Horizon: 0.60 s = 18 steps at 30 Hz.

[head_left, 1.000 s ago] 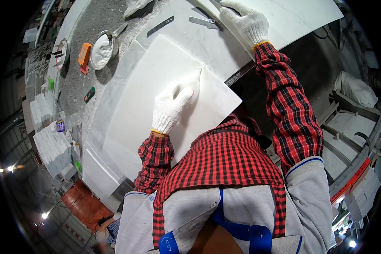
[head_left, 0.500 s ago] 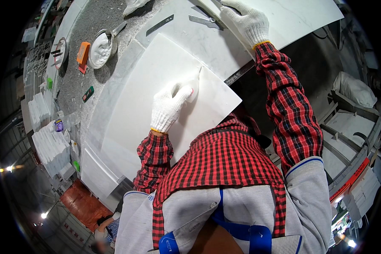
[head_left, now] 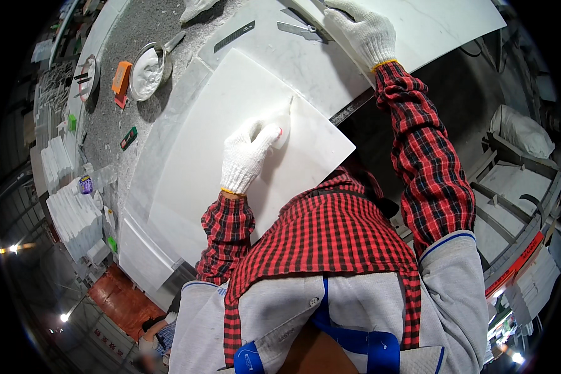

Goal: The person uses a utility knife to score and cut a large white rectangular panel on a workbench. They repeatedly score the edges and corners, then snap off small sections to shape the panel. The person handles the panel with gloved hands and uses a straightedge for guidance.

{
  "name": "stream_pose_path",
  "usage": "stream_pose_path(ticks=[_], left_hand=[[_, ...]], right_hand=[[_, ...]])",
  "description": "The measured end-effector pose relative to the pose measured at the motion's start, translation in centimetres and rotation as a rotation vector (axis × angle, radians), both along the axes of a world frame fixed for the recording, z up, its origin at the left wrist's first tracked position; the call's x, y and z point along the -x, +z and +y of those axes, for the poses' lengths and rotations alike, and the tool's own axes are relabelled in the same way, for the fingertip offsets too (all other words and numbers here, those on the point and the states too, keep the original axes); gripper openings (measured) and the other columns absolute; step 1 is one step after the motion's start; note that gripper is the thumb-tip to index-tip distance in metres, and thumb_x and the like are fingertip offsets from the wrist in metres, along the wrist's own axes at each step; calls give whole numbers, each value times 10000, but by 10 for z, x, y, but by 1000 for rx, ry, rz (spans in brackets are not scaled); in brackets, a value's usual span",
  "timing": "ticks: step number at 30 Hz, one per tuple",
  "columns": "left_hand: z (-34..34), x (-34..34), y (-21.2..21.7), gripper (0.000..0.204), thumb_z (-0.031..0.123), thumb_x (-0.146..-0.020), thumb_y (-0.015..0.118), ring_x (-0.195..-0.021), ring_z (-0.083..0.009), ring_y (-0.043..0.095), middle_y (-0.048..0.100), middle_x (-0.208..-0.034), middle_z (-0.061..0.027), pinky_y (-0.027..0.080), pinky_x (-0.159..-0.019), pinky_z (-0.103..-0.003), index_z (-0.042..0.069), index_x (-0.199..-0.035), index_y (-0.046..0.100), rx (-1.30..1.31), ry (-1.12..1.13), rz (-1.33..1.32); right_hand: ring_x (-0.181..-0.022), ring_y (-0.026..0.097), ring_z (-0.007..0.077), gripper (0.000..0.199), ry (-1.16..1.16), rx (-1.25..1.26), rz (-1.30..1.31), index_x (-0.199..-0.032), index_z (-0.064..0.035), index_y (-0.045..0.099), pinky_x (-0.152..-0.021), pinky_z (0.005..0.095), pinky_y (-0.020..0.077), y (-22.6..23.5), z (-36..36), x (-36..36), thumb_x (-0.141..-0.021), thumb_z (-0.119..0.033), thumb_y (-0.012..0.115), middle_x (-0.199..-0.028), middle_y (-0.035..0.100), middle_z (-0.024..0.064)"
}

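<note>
My left hand (head_left: 246, 156), in a white knit glove, is closed around a small translucent white bottle with a thin pointed nozzle (head_left: 285, 119). It hangs low over a smooth white slab (head_left: 199, 168); I cannot tell if the nozzle tip touches the surface. At the far right my gloved right hand (head_left: 363, 34) grips the edge of a large white veined slab (head_left: 439, 25), its fingertips partly hidden. Just left of that hand a metal angle tool (head_left: 299, 29) lies on a grey-white slab, and a dark steel ruler (head_left: 234, 37) lies beyond the near slab.
On the speckled worktop (head_left: 115, 37) at left stand a metal pan of white paste (head_left: 148, 73), an orange box (head_left: 121, 77), a small green-black item (head_left: 129, 138) and a second bowl (head_left: 89, 79). Stacked white tiles (head_left: 75, 218) lie farther left. Another person (head_left: 159, 336) is at lower left.
My left hand and the bottle have shifted slightly left over the slab. My right hand stays on the slab's edge.
</note>
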State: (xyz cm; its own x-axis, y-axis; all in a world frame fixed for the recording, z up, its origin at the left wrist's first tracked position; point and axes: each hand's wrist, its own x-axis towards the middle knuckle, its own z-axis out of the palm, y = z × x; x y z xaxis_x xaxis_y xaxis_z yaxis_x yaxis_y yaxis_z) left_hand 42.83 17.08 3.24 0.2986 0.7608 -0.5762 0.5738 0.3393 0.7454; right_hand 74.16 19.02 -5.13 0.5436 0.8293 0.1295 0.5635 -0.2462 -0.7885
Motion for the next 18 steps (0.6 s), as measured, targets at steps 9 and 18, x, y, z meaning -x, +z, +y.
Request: stream_pose_path(ticks=[9, 18], left_hand=[[1, -1, -1, 392, 236, -925, 743, -796, -112, 655, 738, -1000, -95, 520, -663, -252, -39, -1203, 711, 11, 6, 1], [1, -3, 0, 447, 307, -877, 740, -695, -100, 632, 730, -867, -86, 515, -670, -262, -51, -1144, 727, -20, 40, -2]], right_hand=[[-876, 748, 256, 544, 19, -8, 78, -1411, -194, 589, -770, 405, 597, -1, 1, -2, -941, -451, 679, -1227, 700, 124], [-872, 747, 260, 572, 48, -20, 194, -1435, -188, 566, -761, 418, 600, -2, 2, -4, -940, -448, 683, -1251, 689, 130]])
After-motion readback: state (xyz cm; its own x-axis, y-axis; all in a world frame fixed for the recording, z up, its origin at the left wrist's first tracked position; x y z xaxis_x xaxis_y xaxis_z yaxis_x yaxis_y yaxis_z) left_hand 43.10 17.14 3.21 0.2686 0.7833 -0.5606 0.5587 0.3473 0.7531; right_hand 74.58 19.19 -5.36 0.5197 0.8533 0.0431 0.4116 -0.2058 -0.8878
